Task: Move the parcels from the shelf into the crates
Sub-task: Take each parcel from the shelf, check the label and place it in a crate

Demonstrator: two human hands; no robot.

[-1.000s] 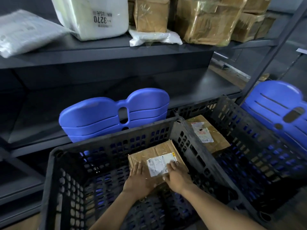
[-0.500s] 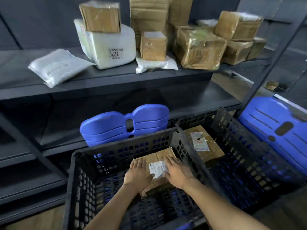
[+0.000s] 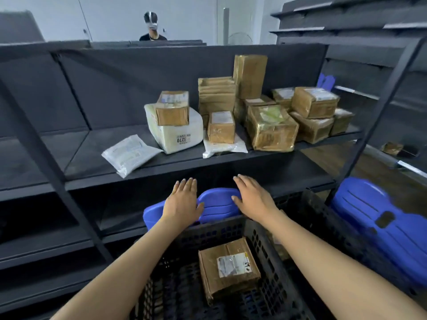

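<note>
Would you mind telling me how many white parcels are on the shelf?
3: a flat mailer at the left, a bulky parcel marked 3270 under a brown box, a soft bag under a smaller brown box. More may hide behind the stack.

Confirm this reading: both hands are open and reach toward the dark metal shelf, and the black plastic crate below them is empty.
Wrong on one count: the black plastic crate is not empty; a brown cardboard parcel with a white label lies in it, as the head view shows. The left hand and right hand are indeed open, reaching toward the dark metal shelf.
</note>
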